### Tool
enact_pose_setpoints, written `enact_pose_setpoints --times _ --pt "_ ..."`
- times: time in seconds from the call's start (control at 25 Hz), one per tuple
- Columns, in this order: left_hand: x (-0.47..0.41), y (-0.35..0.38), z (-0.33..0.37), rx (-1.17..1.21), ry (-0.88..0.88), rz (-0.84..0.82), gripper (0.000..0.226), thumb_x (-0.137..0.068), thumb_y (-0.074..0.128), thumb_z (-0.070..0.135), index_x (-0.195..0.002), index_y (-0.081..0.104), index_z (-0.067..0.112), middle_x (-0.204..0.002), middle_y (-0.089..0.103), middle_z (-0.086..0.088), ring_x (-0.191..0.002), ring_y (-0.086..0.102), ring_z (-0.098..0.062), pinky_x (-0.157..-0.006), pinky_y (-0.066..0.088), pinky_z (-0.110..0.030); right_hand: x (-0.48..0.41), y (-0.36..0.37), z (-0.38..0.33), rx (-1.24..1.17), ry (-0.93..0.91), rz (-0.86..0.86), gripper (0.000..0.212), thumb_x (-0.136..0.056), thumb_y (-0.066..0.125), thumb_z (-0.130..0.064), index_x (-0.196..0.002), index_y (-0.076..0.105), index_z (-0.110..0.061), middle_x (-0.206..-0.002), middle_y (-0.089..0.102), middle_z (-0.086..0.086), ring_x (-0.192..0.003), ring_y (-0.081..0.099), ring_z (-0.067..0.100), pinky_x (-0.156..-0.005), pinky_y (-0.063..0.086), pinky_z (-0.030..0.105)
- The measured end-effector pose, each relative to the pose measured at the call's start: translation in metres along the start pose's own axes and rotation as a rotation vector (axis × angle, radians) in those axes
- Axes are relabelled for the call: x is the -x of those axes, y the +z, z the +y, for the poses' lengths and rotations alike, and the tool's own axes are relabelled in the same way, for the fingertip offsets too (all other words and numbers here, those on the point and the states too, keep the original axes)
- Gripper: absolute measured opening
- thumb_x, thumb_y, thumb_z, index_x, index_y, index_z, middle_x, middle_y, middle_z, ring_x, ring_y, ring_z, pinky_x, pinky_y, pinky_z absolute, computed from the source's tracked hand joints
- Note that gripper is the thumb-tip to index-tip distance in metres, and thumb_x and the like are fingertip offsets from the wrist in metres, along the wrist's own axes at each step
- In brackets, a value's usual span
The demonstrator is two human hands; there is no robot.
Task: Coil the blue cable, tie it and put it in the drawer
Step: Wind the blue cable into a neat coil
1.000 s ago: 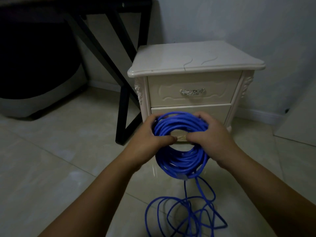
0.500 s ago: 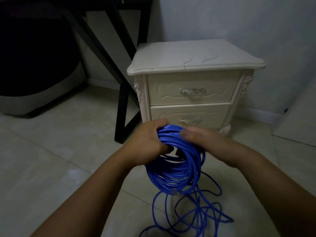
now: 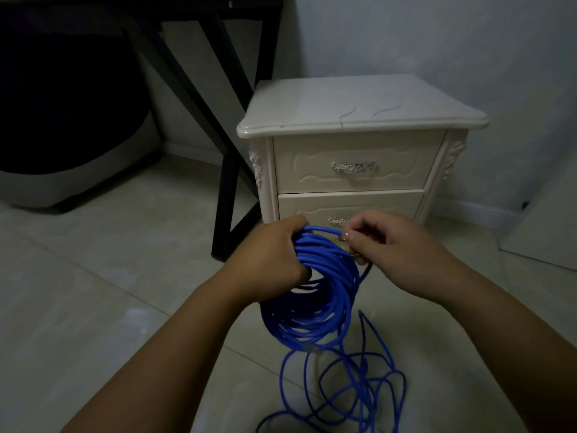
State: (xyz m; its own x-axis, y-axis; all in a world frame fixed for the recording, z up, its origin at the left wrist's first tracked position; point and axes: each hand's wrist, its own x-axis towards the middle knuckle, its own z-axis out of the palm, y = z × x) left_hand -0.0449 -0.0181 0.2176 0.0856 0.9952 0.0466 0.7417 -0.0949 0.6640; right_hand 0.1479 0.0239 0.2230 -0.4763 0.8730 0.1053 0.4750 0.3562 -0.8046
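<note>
My left hand (image 3: 268, 264) gripped the blue cable (image 3: 315, 310) just in front of the nightstand (image 3: 359, 110). Its fingers were curled round the top of the bundle, so the wound turns hung from it as one ring and could not spring apart. My right hand (image 3: 402, 254) was close beside it, level with the nightstand's lower drawer (image 3: 374, 203). It pinched a single strand between thumb and fingertips (image 3: 349, 237) at the top of the ring, and I judged I held it there to lay another turn onto the bundle. The loose loops (image 3: 343, 389) of the cable lay tangled on the floor (image 3: 109, 292) below the ring, on the near side of the nightstand, and ran up into the bundle. By my reckoning the coiling was well along but not finished, and nothing was tied yet. Both the lower drawer and the top drawer (image 3: 399, 151) of the nightstand were closed. The top drawer showed its silver handle (image 3: 354, 167), while the lower drawer's was partly hidden behind my hands. The next turn would need the floor loops to feed up without snagging, and a knot in that tangle seemed the likeliest trouble. Opening a drawer would need one hand free, so I thought the tie had to come first
</note>
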Motion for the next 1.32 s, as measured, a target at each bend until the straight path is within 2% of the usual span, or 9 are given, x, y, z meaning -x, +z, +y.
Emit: enact_pose_setpoints --times 0.08,0.24,0.36,0.56,0.72,0.88,1.0,1.16,1.32 --pt "-0.002 0.002 -0.002 0.012 -0.013 0.099 0.031 -0.074 0.074 0.012 -0.095 0.058 0.028 -0.081 0.065 0.006 -0.074 0.065 -0.007 -0.073 0.058 -0.036 0.004 0.007 -0.004 -0.043 -0.011 0.028 0.004 -0.09 0.062 -0.03 -0.09 0.058 -0.03 -0.079 0.058 -0.005 -0.066 0.055 0.01 -0.065 0.053 0.034" --pt "-0.002 0.005 -0.005 0.064 -0.028 0.193 0.031 -0.074 0.074 0.012 -0.097 0.059 0.026 -0.081 0.065 0.006 -0.072 0.064 -0.004 -0.07 0.058 -0.032 0.007 0.025 0.002 -0.061 0.11 0.023 0.069 -0.063 0.081 -0.051 -0.115 0.037 -0.04 -0.113 0.045 -0.007 -0.094 0.056 0.007 -0.075 0.052 0.022" --pt "-0.002 0.003 -0.002 0.166 -0.029 0.23 0.034 -0.073 0.076 0.009 -0.097 0.059 0.026 -0.082 0.067 0.006 -0.071 0.065 -0.002 -0.067 0.057 -0.025 0.003 0.029 0.011 0.0 0.132 0.026 0.071 -0.068 0.081 -0.044 -0.125 0.039 -0.041 -0.122 0.046 -0.01 -0.105 0.052 0.0 -0.082 0.047 0.019" --pt "-0.004 -0.005 0.0 0.555 -0.11 0.32 0.036 -0.075 0.073 0.0 -0.1 0.06 0.024 -0.088 0.068 0.001 -0.078 0.069 -0.011 -0.071 0.057 -0.026 0.004 0.043 0.016 -0.398 0.236 0.006 0.052 -0.081 0.075 -0.023 -0.122 0.047 -0.038 -0.103 0.065 -0.012 -0.081 0.065 -0.008 -0.066 0.05 0.01" --pt "-0.002 0.006 0.0 0.894 -0.194 0.342 0.037 -0.078 0.067 0.0 -0.11 0.061 0.018 -0.082 0.067 0.003 -0.071 0.065 -0.01 -0.066 0.05 -0.026 -0.002 0.055 0.015 -1.061 0.276 0.067 0.054 -0.066 0.079 -0.009 -0.116 0.06 -0.008 -0.101 0.068 0.014 -0.092 0.07 0.026 -0.08 0.058 0.034" --pt "-0.004 0.02 0.003 1.171 -0.314 0.407 0.027 -0.082 0.063 0.003 -0.103 0.065 0.019 -0.065 0.057 0.003 -0.058 0.052 -0.012 -0.058 0.046 -0.03 -0.002 0.04 0.01 -1.313 0.281 -0.013 0.066 -0.046 0.09 -0.045 -0.103 0.073 -0.017 -0.1 0.066 0.011 -0.093 0.071 0.023 -0.078 0.06 0.036" --pt "-0.003 0.022 0.001 1.276 -0.392 0.488 0.024 -0.082 0.063 0.004 -0.101 0.066 0.019 -0.063 0.056 0.002 -0.056 0.049 -0.013 -0.055 0.045 -0.031 0.004 0.044 0.002 -1.218 0.217 -0.06 0.083 -0.042 0.091 -0.044 -0.118 0.062 -0.029 -0.106 0.071 0.006 -0.101 0.07 0.024 -0.085 0.058 0.038" --pt "0.003 0.036 0.003 1.303 -0.391 0.423 0.032 -0.083 0.064 0.007 -0.114 0.063 0.016 -0.07 0.059 0.002 -0.061 0.052 -0.014 -0.06 0.046 -0.031 0.001 0.053 0.006 -1.002 0.332 0.131 0.032 -0.075 0.071 -0.002 -0.103 0.064 -0.013 -0.077 0.07 0.011 -0.079 0.07 0.027 -0.078 0.054 0.039" --pt "0.001 0.02 0.004 1.011 -0.355 0.214 0.046 -0.08 0.07 0.006 -0.122 0.056 0.015 -0.092 0.067 -0.002 -0.077 0.068 -0.015 -0.064 0.051 -0.025 -0.005 0.035 0.013 -0.66 0.354 0.223 0.029 -0.072 0.062 0.01 -0.096 0.062 -0.006 -0.065 0.06 0.004 -0.061 0.058 0.021 -0.062 0.046 0.031"
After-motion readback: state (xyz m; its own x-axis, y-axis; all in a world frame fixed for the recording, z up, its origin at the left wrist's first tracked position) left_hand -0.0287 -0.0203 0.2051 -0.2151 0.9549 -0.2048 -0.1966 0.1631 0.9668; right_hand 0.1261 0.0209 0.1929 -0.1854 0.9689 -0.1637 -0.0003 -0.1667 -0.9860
